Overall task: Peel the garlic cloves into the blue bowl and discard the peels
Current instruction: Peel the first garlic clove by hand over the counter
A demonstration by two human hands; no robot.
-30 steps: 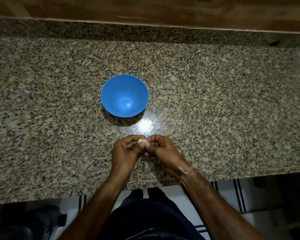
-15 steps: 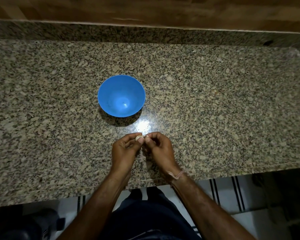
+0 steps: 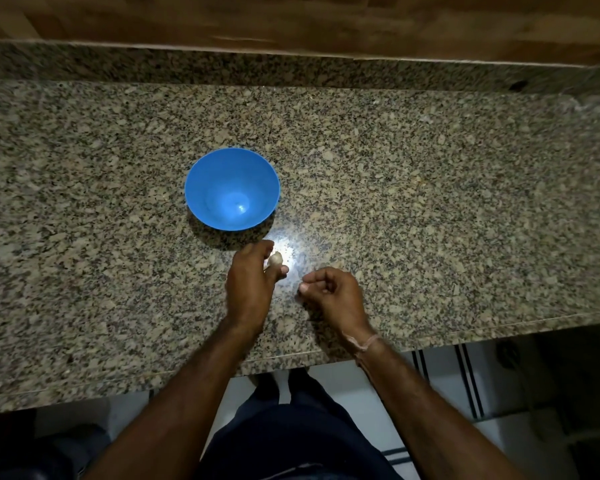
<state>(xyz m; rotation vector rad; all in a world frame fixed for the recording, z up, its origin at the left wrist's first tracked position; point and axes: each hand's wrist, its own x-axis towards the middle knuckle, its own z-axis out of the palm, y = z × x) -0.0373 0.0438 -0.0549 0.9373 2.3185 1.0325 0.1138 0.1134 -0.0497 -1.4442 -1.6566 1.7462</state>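
A blue bowl [image 3: 232,188] stands on the speckled granite counter [image 3: 430,202], and I see nothing inside it. My left hand [image 3: 250,285] is just below the bowl's near rim and pinches a pale garlic clove [image 3: 275,260] between thumb and fingers. My right hand [image 3: 333,292] hovers a short way to the right, fingers curled with thumb and forefinger pinched together; whether a bit of peel is between them is too small to tell.
The counter's front edge [image 3: 361,351] runs just under my wrists, with tiled floor and my dark trousers below. A raised granite back ledge [image 3: 291,71] and wooden surface lie behind the bowl.
My hands, which were together on the clove, have come apart. The left hand has moved up toward the bowl with the clove; the right hand has pulled away to the right.
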